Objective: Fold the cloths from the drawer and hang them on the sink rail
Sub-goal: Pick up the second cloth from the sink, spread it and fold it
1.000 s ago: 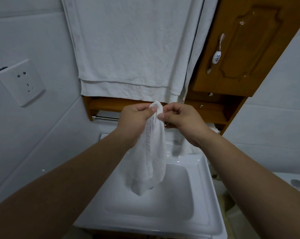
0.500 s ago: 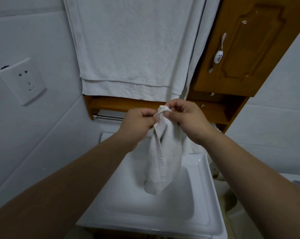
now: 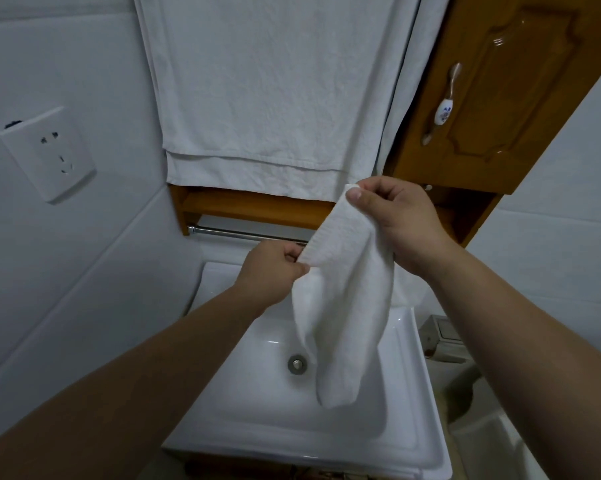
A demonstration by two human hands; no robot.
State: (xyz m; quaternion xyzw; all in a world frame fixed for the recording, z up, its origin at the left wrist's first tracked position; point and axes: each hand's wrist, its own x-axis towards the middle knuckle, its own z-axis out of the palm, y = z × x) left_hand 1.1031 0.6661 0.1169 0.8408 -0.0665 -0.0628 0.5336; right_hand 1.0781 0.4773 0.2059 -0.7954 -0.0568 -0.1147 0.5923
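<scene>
A small white cloth hangs over the white sink, held by both hands. My right hand pinches its upper corner high up, just below the big hanging towel. My left hand pinches the other corner lower and to the left, so the top edge runs on a slant. The chrome sink rail runs under the wooden shelf, just behind my left hand; its right part is hidden by the cloth.
A large white towel hangs down the wall above the wooden shelf. A wooden cabinet door with a ceramic handle is at the upper right. A wall socket is on the left. The drain shows in the basin.
My hands were together at the cloth's top; now they have drawn apart, the right one up and right, the left one down, and the cloth's top edge is spread out.
</scene>
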